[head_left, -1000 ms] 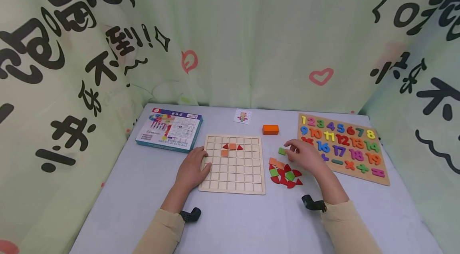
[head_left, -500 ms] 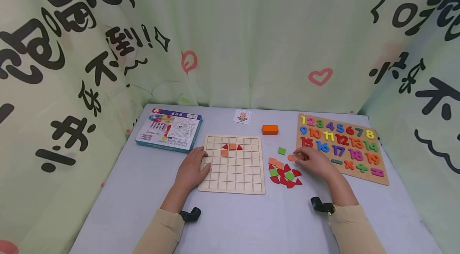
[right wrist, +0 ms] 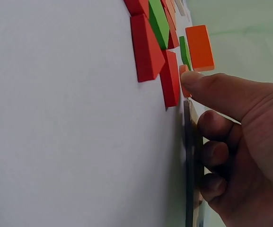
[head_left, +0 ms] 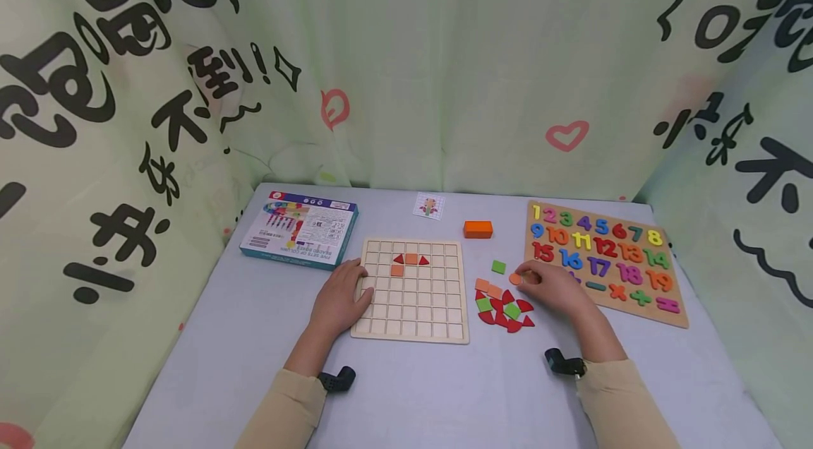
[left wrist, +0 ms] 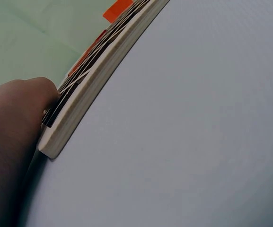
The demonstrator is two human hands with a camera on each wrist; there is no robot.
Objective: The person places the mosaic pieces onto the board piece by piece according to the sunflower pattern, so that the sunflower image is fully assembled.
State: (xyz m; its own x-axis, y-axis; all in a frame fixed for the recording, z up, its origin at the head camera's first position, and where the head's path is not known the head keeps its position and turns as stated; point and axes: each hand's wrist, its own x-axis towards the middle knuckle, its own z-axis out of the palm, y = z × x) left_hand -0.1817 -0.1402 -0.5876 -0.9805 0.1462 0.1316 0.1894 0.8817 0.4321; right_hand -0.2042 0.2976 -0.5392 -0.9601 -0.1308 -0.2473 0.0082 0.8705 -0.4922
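My left hand [head_left: 340, 298] lies along the left edge of a wooden grid board [head_left: 409, 341], its thumb resting on the rim. In the left wrist view the thumb [left wrist: 34, 94] touches the board's corner [left wrist: 56, 144]. Two red triangles and two orange squares [head_left: 396, 270] sit in the grid's upper cells. Right of the board, my right hand [head_left: 552, 285] pinches a small orange round piece [head_left: 516, 279] at the table surface. Its thumb [right wrist: 212, 87] covers part of that piece in the right wrist view. A green square [head_left: 498, 267] lies just left of these fingers.
Red, green and orange pieces [head_left: 502, 322] lie in a pile before the right hand. A number puzzle board [head_left: 635, 313] is partly under the right hand. Farther back are an orange block [head_left: 478, 229], a small picture card [head_left: 429, 205] and a flat box [head_left: 300, 230].
My right hand has moved from beside the green square slightly right and nearer, onto the orange round piece. That piece has come into view. The left hand stays on the board.
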